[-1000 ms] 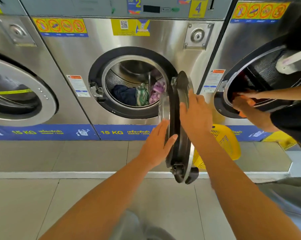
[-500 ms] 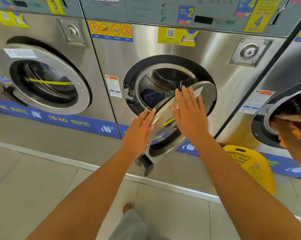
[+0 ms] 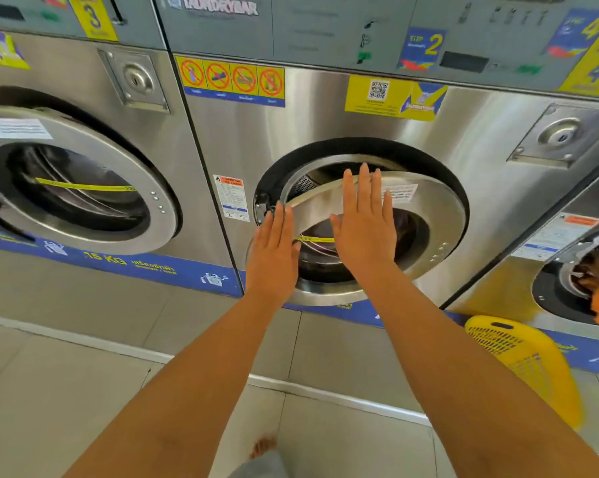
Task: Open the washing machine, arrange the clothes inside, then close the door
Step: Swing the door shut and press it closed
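The middle washing machine (image 3: 325, 132), marked 2, is stainless steel with a round steel door (image 3: 432, 229) hinged on the right. The door is nearly shut, with a narrow gap left at its upper left edge by the latch (image 3: 262, 210). My left hand (image 3: 273, 253) lies flat, fingers straight, on the door's left rim. My right hand (image 3: 363, 222) presses flat on the door's glass and upper rim. Neither hand grips anything. The clothes inside are hidden behind the door and hands.
Machine 3 (image 3: 84, 188) on the left has its door shut. Right of the middle one, another machine (image 3: 573, 281) stands open with orange cloth in it. A yellow laundry basket (image 3: 525, 360) leans against the raised step (image 3: 118, 350) at lower right.
The door has swung from edge-on and wide open to nearly shut. Both my hands followed it, flat against its outer face. My view shifted left and closer.
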Demonstrator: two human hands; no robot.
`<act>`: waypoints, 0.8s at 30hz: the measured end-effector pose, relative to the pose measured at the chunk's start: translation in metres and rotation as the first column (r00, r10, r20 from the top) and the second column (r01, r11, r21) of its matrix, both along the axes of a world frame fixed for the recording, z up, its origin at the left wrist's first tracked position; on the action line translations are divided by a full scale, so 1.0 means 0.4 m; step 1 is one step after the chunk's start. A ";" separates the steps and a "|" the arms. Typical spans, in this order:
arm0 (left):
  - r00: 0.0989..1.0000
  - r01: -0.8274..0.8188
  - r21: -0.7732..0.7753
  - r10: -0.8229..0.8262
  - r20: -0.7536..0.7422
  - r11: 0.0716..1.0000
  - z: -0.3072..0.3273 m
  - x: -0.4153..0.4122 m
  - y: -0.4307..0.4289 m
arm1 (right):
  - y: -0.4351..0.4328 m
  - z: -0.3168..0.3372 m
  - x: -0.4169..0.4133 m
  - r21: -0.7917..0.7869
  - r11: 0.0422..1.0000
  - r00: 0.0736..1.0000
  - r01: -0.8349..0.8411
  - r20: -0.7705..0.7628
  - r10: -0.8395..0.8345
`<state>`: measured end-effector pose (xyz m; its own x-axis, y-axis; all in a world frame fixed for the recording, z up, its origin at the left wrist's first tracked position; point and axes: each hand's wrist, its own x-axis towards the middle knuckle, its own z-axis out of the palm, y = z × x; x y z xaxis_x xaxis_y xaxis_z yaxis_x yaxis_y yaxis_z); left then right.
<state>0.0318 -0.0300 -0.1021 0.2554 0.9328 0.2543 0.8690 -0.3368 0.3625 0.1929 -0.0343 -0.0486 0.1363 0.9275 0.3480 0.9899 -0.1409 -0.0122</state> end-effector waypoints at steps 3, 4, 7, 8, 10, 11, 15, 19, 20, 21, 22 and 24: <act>1.000 0.011 -0.014 -0.011 -0.005 1.000 -0.006 -0.001 0.080 | 0.056 -0.002 -0.004 -0.007 1.000 1.000 0.028 0.014 -0.028; 1.000 0.014 -0.015 -0.014 -0.011 1.000 -0.006 0.001 0.106 | 0.073 -0.003 -0.004 -0.005 0.999 0.999 0.038 0.019 -0.038; 1.000 0.028 -0.034 -0.029 -0.012 0.999 -0.005 0.010 0.173 | 0.117 -0.009 -0.006 -0.006 0.997 0.996 0.076 0.049 -0.075; 0.999 0.035 -0.038 -0.035 -0.017 0.999 -0.005 0.013 0.193 | 0.130 -0.011 -0.006 -0.005 0.996 0.995 0.088 0.056 -0.087; 0.999 0.046 -0.044 -0.048 -0.026 0.998 -0.006 0.019 0.230 | 0.153 -0.013 -0.007 0.000 0.994 0.993 0.106 0.059 -0.106; 0.998 0.051 -0.041 -0.052 -0.028 0.998 -0.006 0.021 0.248 | 0.163 -0.014 -0.007 0.000 0.993 0.992 0.114 0.062 -0.114; 0.997 0.065 -0.059 -0.067 -0.029 0.996 -0.007 0.033 0.302 | 0.205 -0.019 -0.014 -0.006 0.989 0.987 0.145 0.072 -0.145; 0.998 0.052 -0.062 -0.054 -0.031 0.997 -0.019 0.045 0.320 | 0.220 -0.028 -0.016 0.003 0.987 0.985 0.159 0.067 -0.159; 0.998 0.051 -0.066 -0.054 -0.031 0.996 -0.023 0.048 0.323 | 0.222 -0.028 -0.015 0.008 0.987 0.985 0.160 0.070 -0.160; 0.998 0.053 -0.073 -0.055 -0.028 0.996 -0.024 0.050 0.326 | 0.223 -0.027 -0.015 0.011 0.987 0.985 0.158 0.073 -0.159; 0.998 0.053 -0.084 -0.056 -0.028 0.995 -0.022 0.050 0.326 | 0.223 -0.026 -0.016 0.007 0.987 0.985 0.159 0.074 -0.159; 0.997 0.061 -0.100 -0.064 -0.036 0.993 -0.014 0.048 0.325 | 0.221 -0.021 -0.018 -0.006 0.987 0.985 0.161 0.072 -0.160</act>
<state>0.0510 0.1000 -0.1078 0.3220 0.9348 0.1501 0.8616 -0.3550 0.3627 0.1858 0.0543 -0.0568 0.2589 0.8999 0.3509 0.9529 -0.2974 0.0596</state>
